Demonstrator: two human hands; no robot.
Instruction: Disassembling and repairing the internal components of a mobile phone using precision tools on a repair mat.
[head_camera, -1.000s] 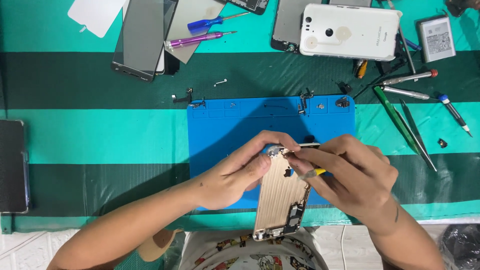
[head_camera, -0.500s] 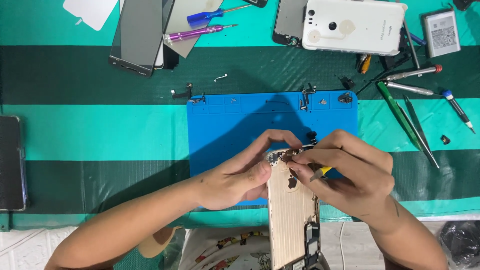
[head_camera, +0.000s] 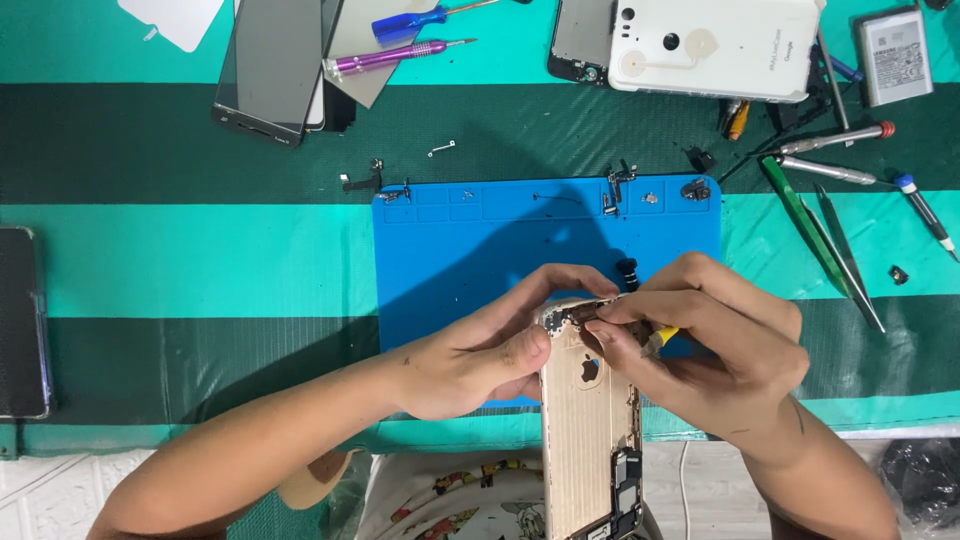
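— Where are the hands?

— Both sit low in the middle of the view, forearms coming up from the bottom corners and meeting at the fingertips.

— The left hand (head_camera: 480, 360)?

— Its forearm runs in from the lower left. The palm faces right, the fingers curl over the top and the thumb presses in from the side.

— And the right hand (head_camera: 715, 350)?

— It enters from the lower right, knuckles up, wrist bent, with the fingers bunched tight in a pinch just beside the left thumb.

Bare blue mat (head_camera: 460, 250); tweezers (head_camera: 850, 260) crowd right.
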